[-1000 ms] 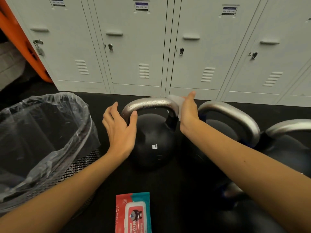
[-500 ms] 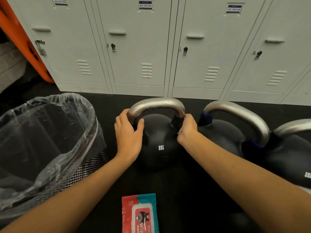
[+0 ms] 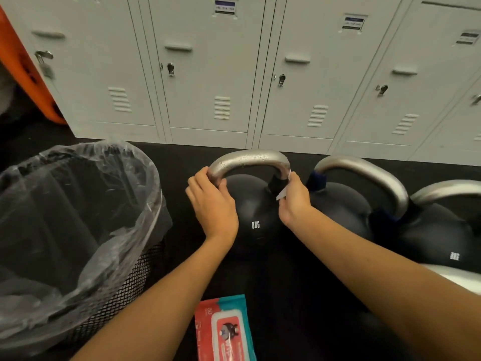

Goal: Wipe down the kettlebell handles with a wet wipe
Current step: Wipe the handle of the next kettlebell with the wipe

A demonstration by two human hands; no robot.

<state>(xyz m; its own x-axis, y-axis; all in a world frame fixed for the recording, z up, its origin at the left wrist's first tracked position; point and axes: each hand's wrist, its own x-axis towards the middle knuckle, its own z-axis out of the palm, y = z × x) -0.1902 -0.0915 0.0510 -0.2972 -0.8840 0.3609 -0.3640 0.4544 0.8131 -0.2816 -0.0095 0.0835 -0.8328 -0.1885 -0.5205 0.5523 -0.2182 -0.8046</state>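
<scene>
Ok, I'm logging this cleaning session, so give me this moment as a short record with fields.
left hand: grips the left end of the handle of the nearest kettlebell
right hand: holds a wet wipe at the handle's right base
handle surface: droplets visible
other kettlebells: to the right, untouched
wipes pack: on the floor, near the person
bin: lined, at the left

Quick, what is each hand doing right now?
Left hand: curled round the left end of the kettlebell handle, gripping it.
Right hand: holding a wipe against the handle's right end.
</scene>
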